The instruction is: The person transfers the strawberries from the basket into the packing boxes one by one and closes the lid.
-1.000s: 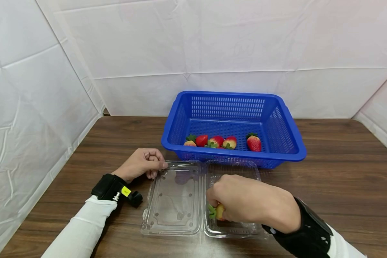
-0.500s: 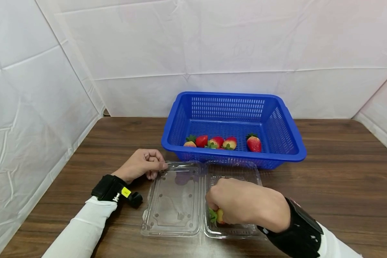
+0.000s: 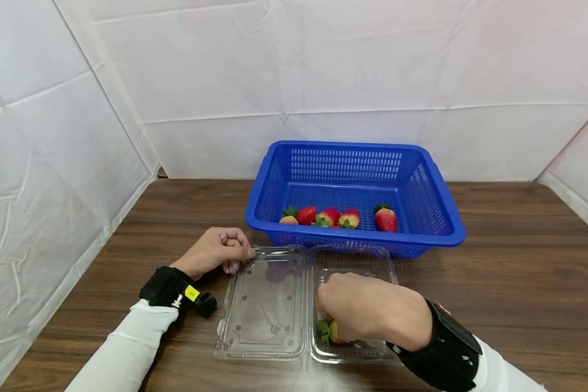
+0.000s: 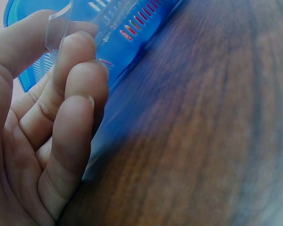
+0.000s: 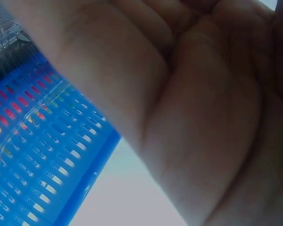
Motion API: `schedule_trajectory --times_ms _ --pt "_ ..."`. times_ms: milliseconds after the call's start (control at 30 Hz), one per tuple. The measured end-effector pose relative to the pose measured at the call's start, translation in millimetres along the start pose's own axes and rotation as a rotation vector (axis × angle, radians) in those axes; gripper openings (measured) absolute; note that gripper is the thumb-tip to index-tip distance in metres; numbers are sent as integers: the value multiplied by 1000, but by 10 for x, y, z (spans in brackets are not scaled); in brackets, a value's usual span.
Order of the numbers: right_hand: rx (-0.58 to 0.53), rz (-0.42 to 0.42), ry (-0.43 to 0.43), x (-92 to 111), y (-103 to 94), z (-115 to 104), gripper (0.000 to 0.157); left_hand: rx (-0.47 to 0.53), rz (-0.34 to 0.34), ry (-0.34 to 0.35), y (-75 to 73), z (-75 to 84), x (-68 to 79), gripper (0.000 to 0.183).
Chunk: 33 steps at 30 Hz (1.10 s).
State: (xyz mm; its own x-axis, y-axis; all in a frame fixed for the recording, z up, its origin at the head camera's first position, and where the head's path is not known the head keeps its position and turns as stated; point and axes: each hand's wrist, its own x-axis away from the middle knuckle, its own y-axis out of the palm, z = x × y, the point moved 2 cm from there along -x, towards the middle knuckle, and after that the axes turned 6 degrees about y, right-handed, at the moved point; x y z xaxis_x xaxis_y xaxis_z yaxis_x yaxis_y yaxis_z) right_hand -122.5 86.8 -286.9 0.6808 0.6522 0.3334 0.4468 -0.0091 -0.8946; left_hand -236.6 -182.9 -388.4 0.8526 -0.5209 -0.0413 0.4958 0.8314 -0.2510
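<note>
A clear plastic clamshell box lies opened flat, its lid (image 3: 264, 313) on the left and its tray (image 3: 355, 355) on the right. My left hand (image 3: 220, 251) pinches the lid's far left corner between thumb and fingertips; the left wrist view shows the thin plastic edge (image 4: 58, 30) there. Down inside the tray, my right hand (image 3: 367, 307) holds a pale red-and-yellow strawberry (image 3: 334, 331) whose green leaves point left. The hand covers most of that berry. In the right wrist view the palm (image 5: 179, 108) fills the picture and the berry is hidden.
Just behind the clamshell stands a blue slotted basket (image 3: 355, 235), close to its far edge. Several strawberries (image 3: 327, 216) cluster at its front left, and a single strawberry (image 3: 385, 219) sits apart to the right. White cloth (image 3: 284, 71) hangs behind the wooden table (image 3: 509, 261).
My right hand has shifted slightly down and its wrist to the left, with the strawberry turning a little in the tray. The left hand keeps its hold on the lid corner.
</note>
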Motion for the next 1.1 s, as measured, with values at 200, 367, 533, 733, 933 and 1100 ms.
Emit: schedule_trajectory --times_ms 200,367,533,733,933,1100 --pt "24 0 37 0 3 -1 48 -2 -4 7 8 -2 -4 23" --pt "33 9 53 3 -4 -11 43 -2 0 4 7 -9 -4 24" --pt "30 -7 98 0 -16 -16 38 2 1 6 5 -9 0 24" --pt "14 -17 112 8 -34 -11 39 -4 3 9 8 -2 5 24" --pt "-20 13 120 36 -70 1 29 -12 6 9 3 -6 -3 24" --pt "-25 44 103 53 -110 19 25 -18 8 9 -2 -15 -5 24"
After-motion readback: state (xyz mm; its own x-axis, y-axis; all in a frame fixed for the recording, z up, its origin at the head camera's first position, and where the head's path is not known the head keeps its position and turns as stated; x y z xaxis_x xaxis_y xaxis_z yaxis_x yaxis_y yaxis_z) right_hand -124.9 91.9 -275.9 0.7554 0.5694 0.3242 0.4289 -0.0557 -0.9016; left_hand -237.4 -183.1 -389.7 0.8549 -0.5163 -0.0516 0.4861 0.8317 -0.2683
